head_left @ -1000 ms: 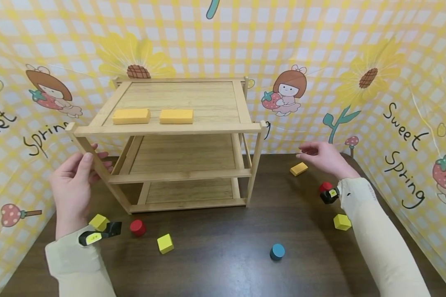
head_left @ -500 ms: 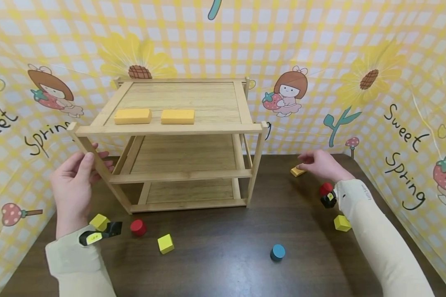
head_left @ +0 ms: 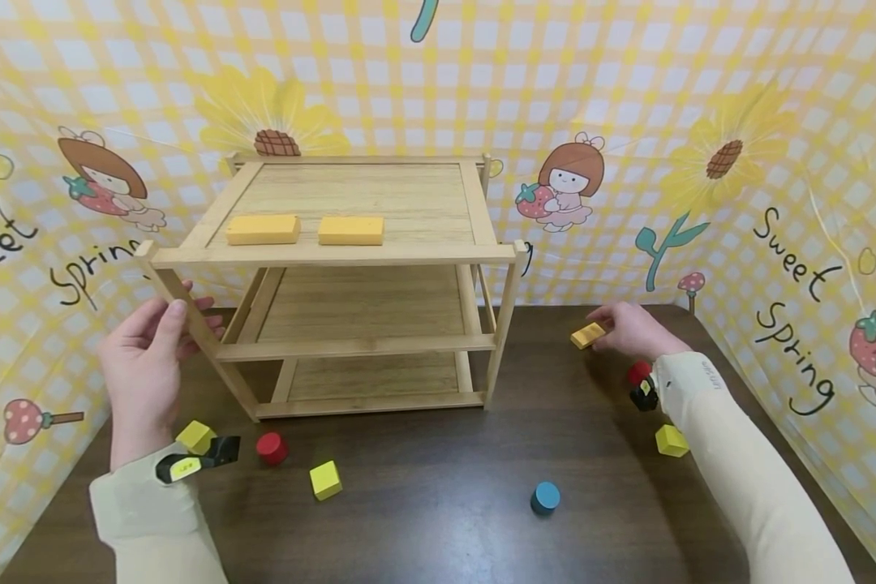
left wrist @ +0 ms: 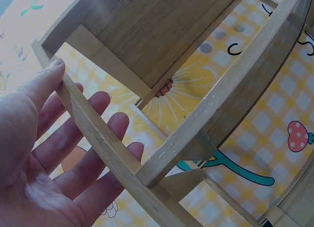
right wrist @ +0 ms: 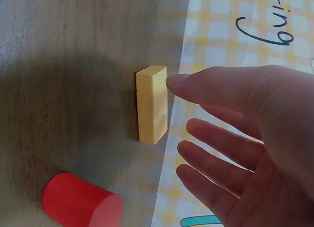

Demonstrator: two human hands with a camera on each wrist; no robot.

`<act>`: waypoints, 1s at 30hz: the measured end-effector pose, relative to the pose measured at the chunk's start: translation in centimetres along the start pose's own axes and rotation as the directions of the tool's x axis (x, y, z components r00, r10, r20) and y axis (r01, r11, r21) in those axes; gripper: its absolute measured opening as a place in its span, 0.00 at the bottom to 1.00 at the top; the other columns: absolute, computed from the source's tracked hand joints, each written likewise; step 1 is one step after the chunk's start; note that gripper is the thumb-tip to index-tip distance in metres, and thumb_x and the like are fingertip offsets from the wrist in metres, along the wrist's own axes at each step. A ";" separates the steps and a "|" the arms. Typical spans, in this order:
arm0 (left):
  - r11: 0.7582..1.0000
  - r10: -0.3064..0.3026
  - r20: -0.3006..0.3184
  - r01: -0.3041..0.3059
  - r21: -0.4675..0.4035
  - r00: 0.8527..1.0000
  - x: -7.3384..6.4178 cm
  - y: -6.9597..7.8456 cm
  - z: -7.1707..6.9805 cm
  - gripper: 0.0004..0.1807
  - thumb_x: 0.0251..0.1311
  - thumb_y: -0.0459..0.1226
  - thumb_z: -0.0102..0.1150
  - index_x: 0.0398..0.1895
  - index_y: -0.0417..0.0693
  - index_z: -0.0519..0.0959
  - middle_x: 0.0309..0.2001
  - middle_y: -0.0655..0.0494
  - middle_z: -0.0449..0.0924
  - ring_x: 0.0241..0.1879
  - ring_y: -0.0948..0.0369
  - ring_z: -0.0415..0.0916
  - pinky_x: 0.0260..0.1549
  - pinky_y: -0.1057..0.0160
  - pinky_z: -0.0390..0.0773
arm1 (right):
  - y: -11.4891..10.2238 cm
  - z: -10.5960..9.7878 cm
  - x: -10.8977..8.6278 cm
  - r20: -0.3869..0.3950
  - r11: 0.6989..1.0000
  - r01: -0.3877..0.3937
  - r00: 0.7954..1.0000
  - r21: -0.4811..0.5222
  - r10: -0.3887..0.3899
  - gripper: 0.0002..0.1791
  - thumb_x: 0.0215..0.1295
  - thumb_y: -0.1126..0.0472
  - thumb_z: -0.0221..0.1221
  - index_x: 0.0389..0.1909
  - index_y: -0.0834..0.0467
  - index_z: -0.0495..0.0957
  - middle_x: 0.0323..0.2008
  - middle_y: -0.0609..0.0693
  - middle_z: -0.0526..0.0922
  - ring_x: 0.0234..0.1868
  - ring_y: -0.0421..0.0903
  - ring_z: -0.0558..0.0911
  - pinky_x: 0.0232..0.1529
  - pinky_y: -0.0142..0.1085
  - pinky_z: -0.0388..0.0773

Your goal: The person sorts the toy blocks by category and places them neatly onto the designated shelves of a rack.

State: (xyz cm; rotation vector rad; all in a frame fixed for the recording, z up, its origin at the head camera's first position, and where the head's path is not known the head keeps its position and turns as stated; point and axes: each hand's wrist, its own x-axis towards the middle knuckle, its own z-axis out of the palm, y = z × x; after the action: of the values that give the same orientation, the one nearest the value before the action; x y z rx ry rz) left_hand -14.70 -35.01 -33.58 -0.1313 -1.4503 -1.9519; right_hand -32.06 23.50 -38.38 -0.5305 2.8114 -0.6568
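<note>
My left hand (head_left: pixel 142 357) holds the front left post of a three-tier wooden shelf rack (head_left: pixel 365 349). In the left wrist view the thumb presses the near face of the post (left wrist: pixel 93 133), and the fingers reach behind it. My right hand (head_left: pixel 631 331) is low over the table at the far right, beside an orange-yellow rectangular block (head_left: pixel 586 335). In the right wrist view the thumb tip is right at the edge of this block (right wrist: pixel 153 106), while the other fingers are relaxed and apart from it. Two similar blocks (head_left: pixel 264 229) lie along the top shelf's front edge.
On the brown table (head_left: pixel 431 478) are yellow cubes (head_left: pixel 325 480), a red cylinder (head_left: pixel 272 448) and a blue cylinder (head_left: pixel 546 498). Another red cylinder (head_left: pixel 638 373) and yellow cube (head_left: pixel 672 440) lie by my right forearm. Patterned cloth walls (head_left: pixel 409 89) enclose the back and sides.
My right hand has come down toward the orange-yellow block, passed over part of it, then shifted to its right side. The left hand has kept its hold on the post.
</note>
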 end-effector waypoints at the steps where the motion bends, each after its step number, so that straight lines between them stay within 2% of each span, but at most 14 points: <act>1: 1.000 -0.002 0.000 0.002 -0.001 1.000 0.0 0.0 0.0 0.18 0.69 0.30 0.61 0.49 0.16 0.76 0.46 0.38 0.86 0.31 0.54 0.88 0.33 0.62 0.86 | 0.1 0.1 0.1 0.003 1.000 -0.005 1.000 -0.007 0.005 0.27 0.61 0.67 0.69 0.61 0.70 0.77 0.54 0.70 0.80 0.57 0.67 0.77 0.55 0.59 0.75; 9: 1.000 -0.001 -0.002 0.001 0.012 1.000 0.0 0.0 0.0 0.19 0.69 0.31 0.61 0.50 0.16 0.76 0.44 0.39 0.86 0.30 0.54 0.88 0.33 0.62 0.86 | 0.4 0.5 0.7 0.009 0.998 -0.017 1.000 -0.066 0.018 0.27 0.60 0.68 0.69 0.61 0.69 0.77 0.54 0.70 0.80 0.55 0.66 0.78 0.54 0.58 0.76; 18: 0.999 -0.012 -0.011 0.012 0.037 1.000 -0.1 0.2 0.0 0.19 0.69 0.32 0.62 0.51 0.19 0.78 0.43 0.39 0.87 0.31 0.54 0.87 0.33 0.63 0.86 | 1.1 0.8 1.9 0.005 0.994 -0.034 0.999 -0.100 0.035 0.26 0.60 0.69 0.68 0.60 0.69 0.78 0.55 0.72 0.79 0.57 0.68 0.77 0.56 0.59 0.75; 23: 0.999 -0.013 -0.010 0.013 0.051 1.000 0.0 0.2 0.1 0.20 0.69 0.33 0.62 0.52 0.18 0.77 0.41 0.41 0.87 0.31 0.55 0.87 0.33 0.63 0.86 | 1.5 1.1 2.1 -0.020 0.995 -0.045 0.999 -0.084 0.044 0.25 0.60 0.71 0.66 0.60 0.68 0.78 0.56 0.72 0.78 0.51 0.64 0.78 0.48 0.54 0.77; 26: 0.999 -0.010 0.000 0.010 0.031 1.000 0.0 0.1 0.1 0.20 0.69 0.32 0.62 0.52 0.18 0.77 0.41 0.41 0.87 0.31 0.54 0.87 0.34 0.63 0.86 | 1.6 1.1 2.0 -0.024 0.996 -0.060 0.998 -0.073 0.058 0.25 0.60 0.72 0.64 0.61 0.67 0.78 0.58 0.71 0.77 0.46 0.61 0.77 0.44 0.50 0.75; 30: 1.000 -0.009 0.005 0.008 0.027 1.000 -0.1 0.1 0.0 0.19 0.69 0.31 0.61 0.54 0.20 0.78 0.41 0.41 0.87 0.31 0.55 0.88 0.34 0.63 0.86 | 1.6 1.3 1.9 -0.027 0.996 -0.055 0.998 -0.073 0.053 0.24 0.60 0.72 0.64 0.59 0.69 0.79 0.56 0.70 0.79 0.48 0.62 0.78 0.46 0.51 0.76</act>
State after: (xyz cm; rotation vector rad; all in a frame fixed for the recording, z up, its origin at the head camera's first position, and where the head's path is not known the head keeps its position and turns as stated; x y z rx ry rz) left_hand -14.58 -35.01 -33.53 -0.1186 -1.4826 -1.9393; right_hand -33.94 23.59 -40.45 -0.4604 2.8720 -0.5551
